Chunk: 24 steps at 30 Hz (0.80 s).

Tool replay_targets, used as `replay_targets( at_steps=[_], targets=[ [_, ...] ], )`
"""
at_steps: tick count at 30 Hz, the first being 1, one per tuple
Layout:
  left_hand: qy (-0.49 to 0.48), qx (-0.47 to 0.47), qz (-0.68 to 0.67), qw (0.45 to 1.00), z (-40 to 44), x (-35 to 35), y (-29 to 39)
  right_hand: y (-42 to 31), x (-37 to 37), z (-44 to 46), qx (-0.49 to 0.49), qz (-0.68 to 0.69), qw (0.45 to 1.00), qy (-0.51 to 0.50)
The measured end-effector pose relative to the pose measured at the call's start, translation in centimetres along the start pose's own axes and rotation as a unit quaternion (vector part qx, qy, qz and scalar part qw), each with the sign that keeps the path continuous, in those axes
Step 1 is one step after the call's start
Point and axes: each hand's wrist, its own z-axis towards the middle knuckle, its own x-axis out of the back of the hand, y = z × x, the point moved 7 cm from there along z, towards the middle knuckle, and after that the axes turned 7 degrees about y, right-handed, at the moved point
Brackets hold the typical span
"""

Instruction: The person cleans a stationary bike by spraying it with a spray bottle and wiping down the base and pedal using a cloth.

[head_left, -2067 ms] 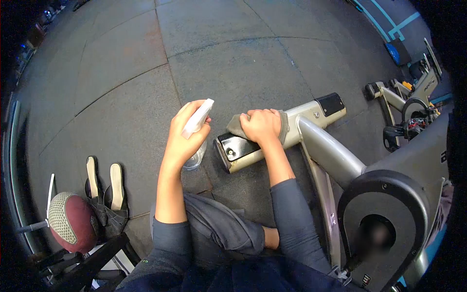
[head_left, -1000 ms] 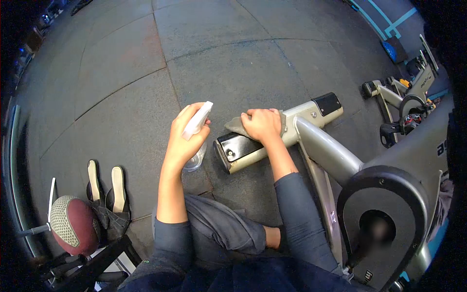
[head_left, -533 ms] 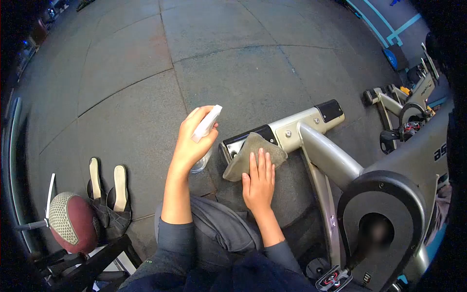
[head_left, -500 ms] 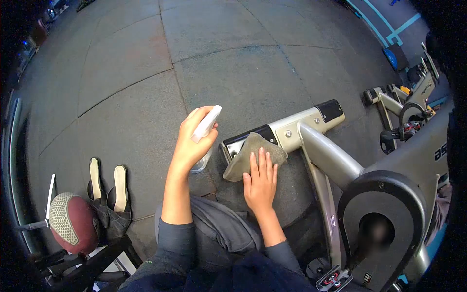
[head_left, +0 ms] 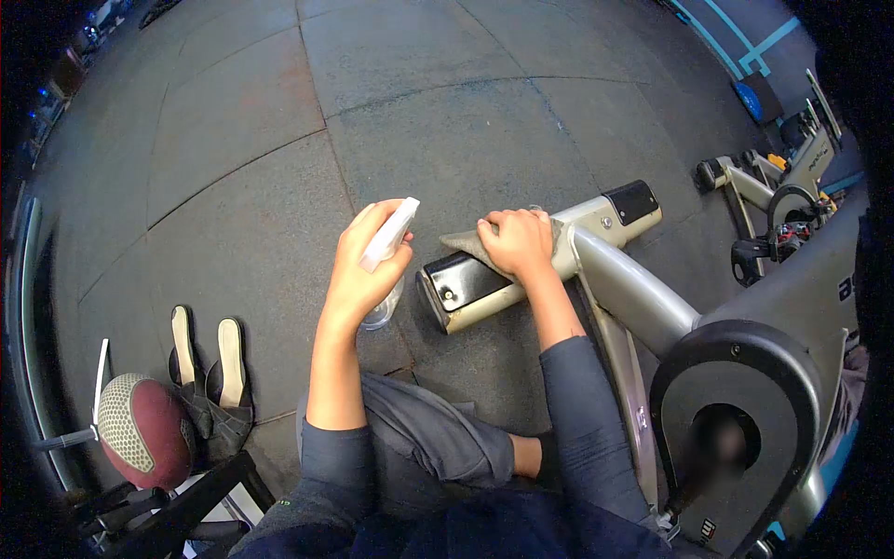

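Note:
My left hand [head_left: 371,256] is closed around a clear spray bottle [head_left: 385,309], its white trigger head [head_left: 391,233] rising above the fingers. To its right, my right hand [head_left: 519,240] grips a grey-brown cloth [head_left: 475,246] and presses it onto the top of a floor stabilizer bar [head_left: 484,303]. This bar belongs to a stationary exercise bike [head_left: 643,279]. The black end plate on the bar's near left end lies uncovered and looks shiny. Part of the cloth is hidden under my palm.
A pair of slip-on shoes [head_left: 231,373] lies on the dark rubber floor [head_left: 242,233] at left. Nearby is a maroon bike saddle [head_left: 154,433]. The flywheel housing [head_left: 736,373] stands close on my right, with another exercise bike [head_left: 782,191] farther back.
My right hand has moved up and to the right along the bar with the cloth, from flat and spread to curled. The bar's left end is now uncovered. My left hand has barely moved.

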Motion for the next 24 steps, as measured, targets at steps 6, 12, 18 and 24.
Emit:
replay_targets(
  at_steps=[6, 12, 18, 24],
  targets=[
    [0.006, 0.016, 0.008, 1.000, 0.2, 0.1, -0.1, -1.6, 0.8, -4.0, 0.036, 0.031, 0.988, 0.145],
    [-0.013, -0.013, 0.029, 0.999, 0.2, -0.4, 0.6, -6.2, 0.8, -13.1, -0.009, 0.055, 0.991, 0.124],
    [-0.016, -0.009, -0.006, 1.000, 0.1, -0.5, 0.1, -6.1, 0.8, -15.0, 0.005, 0.047, 0.996, 0.071],
    [-0.009, 0.007, 0.013, 1.000, 0.0, -0.4, 0.3, -2.9, 1.7, -7.3, 0.030, -0.001, 0.990, 0.141]
  ],
)
